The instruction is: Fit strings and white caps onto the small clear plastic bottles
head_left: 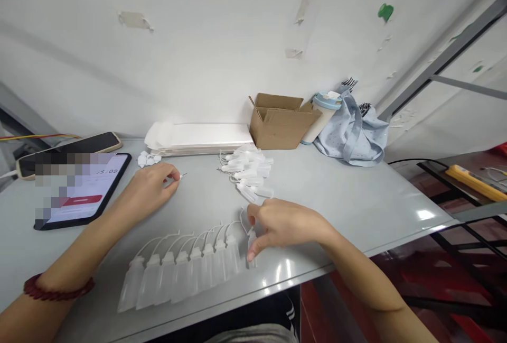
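My left hand (156, 187) is closed in a pinch above the table, left of centre. A small white piece with a thin dark tip (182, 176) sticks out from its fingertips. My right hand (279, 226) has thumb and fingers closed on a small translucent plastic bottle (252, 250), partly hidden by the fingers. A thin white tube curves up from that bottle's neck. Just left of it, several like bottles (178, 279) lie side by side in a slanting row, each with a curved thin tube. Several more bottles (249, 174) lie heaped farther back.
Small white pieces (149, 159) lie behind my left hand. Along the wall stand a stack of flat white cartons (206, 137), an open cardboard box (277, 129), a lidded cup (319, 118) and a blue cloth bag (352, 137). A tablet (85, 211) and a phone (71, 153) are at left.
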{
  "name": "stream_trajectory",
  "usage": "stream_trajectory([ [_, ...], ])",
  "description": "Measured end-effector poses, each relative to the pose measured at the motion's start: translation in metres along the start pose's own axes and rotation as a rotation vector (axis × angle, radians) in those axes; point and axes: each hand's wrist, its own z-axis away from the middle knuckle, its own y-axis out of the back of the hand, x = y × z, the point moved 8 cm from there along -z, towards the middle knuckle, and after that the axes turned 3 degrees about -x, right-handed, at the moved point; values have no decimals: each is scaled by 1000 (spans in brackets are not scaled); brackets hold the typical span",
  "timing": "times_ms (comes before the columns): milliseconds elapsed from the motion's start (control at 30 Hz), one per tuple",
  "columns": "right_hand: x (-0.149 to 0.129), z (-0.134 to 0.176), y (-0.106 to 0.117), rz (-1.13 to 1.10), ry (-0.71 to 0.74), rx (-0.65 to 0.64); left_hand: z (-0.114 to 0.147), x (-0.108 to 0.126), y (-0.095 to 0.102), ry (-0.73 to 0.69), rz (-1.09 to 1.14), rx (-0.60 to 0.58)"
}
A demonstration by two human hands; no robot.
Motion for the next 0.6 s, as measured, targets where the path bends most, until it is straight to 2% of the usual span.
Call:
stream_trajectory([
  [167,2,-1,-10,-111,-86,-19,0,2,-1,-33,19,17],
  [267,0,-2,-11,-30,-87,14,1,1,-3,-43,31,30],
  [367,-4,-2,-5,87,-59,94,2,4,-8,-76,57,8],
  [467,-5,-1,4,105,-28,177,4,10,-8,-93,145,-2],
  [600,-3,0,22,45,12,410,9,19,-1,-16,378,16],
])
